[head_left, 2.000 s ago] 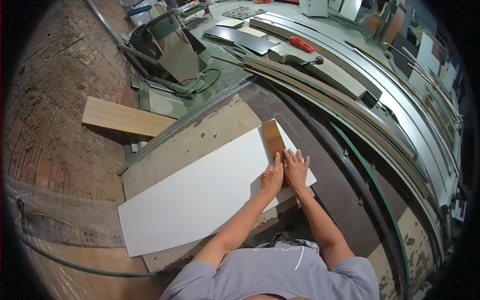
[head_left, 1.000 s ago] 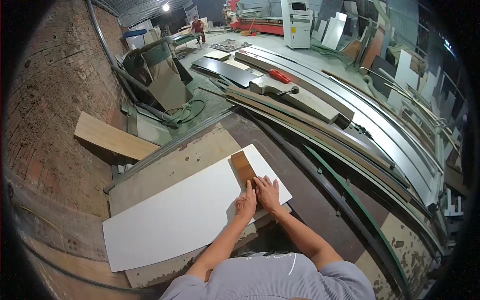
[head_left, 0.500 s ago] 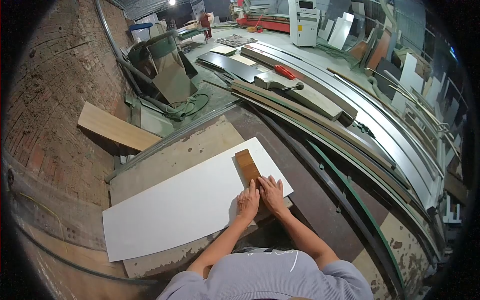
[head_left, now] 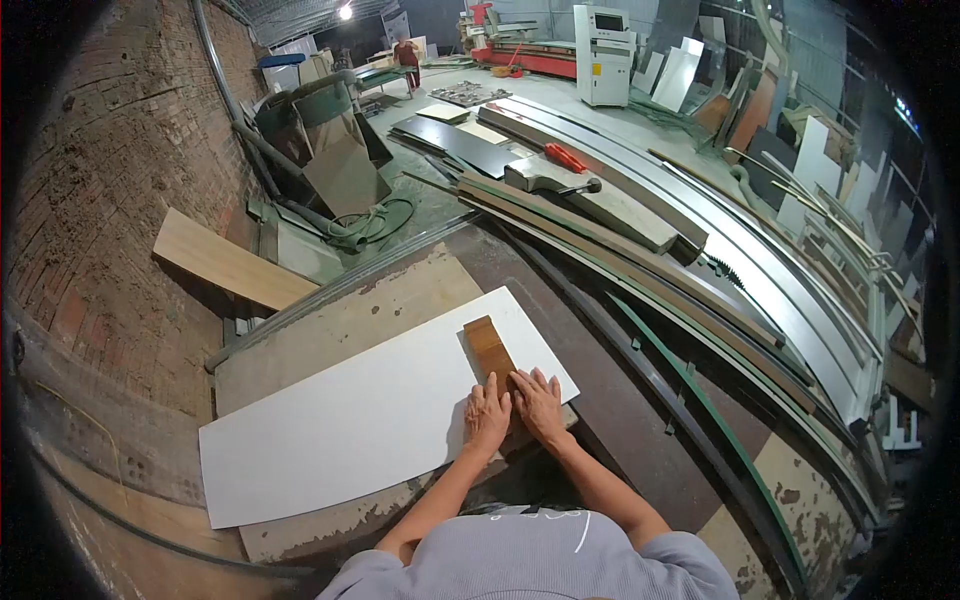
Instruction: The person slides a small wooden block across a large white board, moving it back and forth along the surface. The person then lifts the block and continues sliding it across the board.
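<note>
Brick wall (head_left: 110, 180) at left, light wood board (head_left: 235, 262) leaning by it. Green hose (head_left: 388, 220) coiled on floor. Red tool (head_left: 565, 157) near long silvery strips (head_left: 745, 245). White cabinet (head_left: 603, 60) behind, beside red machine (head_left: 535, 62).

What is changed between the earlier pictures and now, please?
The brown wooden block has slid toward the person, so a strip of white board now shows beyond its far end. The left hand and right hand remain on its near end; nothing was let go. The red object still lies beyond.
</note>
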Demonstrator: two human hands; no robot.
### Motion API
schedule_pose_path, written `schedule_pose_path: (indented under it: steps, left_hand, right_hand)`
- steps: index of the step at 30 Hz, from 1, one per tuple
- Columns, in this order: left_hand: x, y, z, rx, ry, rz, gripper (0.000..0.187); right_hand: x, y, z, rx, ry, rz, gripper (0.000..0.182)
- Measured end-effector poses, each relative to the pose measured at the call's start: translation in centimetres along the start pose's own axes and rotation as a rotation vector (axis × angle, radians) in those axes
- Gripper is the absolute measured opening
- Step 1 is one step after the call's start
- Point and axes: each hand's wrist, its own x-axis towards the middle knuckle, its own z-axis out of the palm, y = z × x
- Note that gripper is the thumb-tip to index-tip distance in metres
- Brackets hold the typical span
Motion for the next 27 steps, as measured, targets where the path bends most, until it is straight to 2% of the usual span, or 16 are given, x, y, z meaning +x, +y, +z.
schedule_pose_path:
  steps: [11, 13, 17, 20, 23, 25, 27]
  left_hand:
    - [-0.4, 0.0, -1.3, 0.021, -0.079, 0.012, 0.053]
    - [-0.6, -0.3, -1.5, -0.01, -0.093, -0.035, 0.055]
    - [-0.4, -0.4, -1.1, 0.008, -0.049, -0.074, 0.053]
    - [0.5, -1.0, -0.3, 0.009, 0.073, -0.019, 0.051]
    - [1.5, -1.3, -1.0, -0.006, 0.067, -0.017, 0.048]
    - [2.0, -0.9, -2.2, 0.009, -0.049, -0.09, 0.044]
    - [2.2, -1.6, -1.5, 0.032, 0.03, -0.045, 0.043]
  right_hand:
    - [-0.5, -1.0, -0.9, -0.022, -0.085, -0.013, 0.042]
    - [-0.7, -1.2, -0.8, -0.015, -0.081, -0.035, 0.042]
    - [0.0, -1.7, -0.4, 0.012, -0.065, -0.039, 0.042]
    - [0.8, -1.5, 0.2, 0.034, -0.036, -0.057, 0.041]
    - [2.0, -1.6, 0.3, 0.059, -0.014, -0.068, 0.04]
    - [2.7, -1.7, 0.4, 0.078, -0.009, -0.07, 0.039]
    - [3.0, -1.7, 0.7, 0.071, -0.009, -0.075, 0.039]
